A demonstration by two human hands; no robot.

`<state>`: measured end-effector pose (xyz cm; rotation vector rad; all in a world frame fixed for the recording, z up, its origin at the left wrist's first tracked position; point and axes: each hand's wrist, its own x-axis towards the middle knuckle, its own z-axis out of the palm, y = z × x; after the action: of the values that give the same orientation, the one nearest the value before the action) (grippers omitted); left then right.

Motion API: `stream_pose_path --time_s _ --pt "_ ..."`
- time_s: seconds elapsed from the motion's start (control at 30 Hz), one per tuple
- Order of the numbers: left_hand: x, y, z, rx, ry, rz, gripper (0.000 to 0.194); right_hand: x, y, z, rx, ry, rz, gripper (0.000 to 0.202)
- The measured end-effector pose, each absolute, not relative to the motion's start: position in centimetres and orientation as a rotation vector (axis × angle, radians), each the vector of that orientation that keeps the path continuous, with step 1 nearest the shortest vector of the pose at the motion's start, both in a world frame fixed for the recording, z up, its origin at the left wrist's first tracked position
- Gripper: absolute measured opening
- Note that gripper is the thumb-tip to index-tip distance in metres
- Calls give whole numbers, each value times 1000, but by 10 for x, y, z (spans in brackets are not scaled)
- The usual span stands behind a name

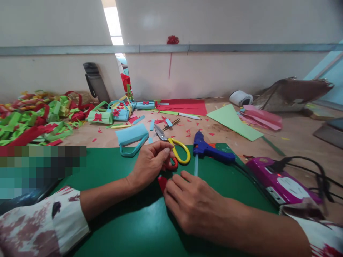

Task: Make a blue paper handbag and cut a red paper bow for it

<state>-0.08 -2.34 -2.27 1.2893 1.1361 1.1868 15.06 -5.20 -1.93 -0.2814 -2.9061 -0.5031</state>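
We pinch the little red paper [162, 182] on the green sheet [128, 221] with our left hand [150, 165] and right hand [191, 203], and the glue gun [211, 150] nearby could burn us.

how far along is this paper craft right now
Done: several finished paper baskets with red bows sit by the wall. In hand: the left hand and right hand pinch a small red paper piece on the green sheet. Left: one light blue basket has no bow yet.
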Motion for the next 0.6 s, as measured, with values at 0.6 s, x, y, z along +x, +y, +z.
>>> stream_pose_path --time_s 0.6 --pt "-3 -28 -29 811 582 964 42 175 -8 -18 -472 -2165 -73 14"
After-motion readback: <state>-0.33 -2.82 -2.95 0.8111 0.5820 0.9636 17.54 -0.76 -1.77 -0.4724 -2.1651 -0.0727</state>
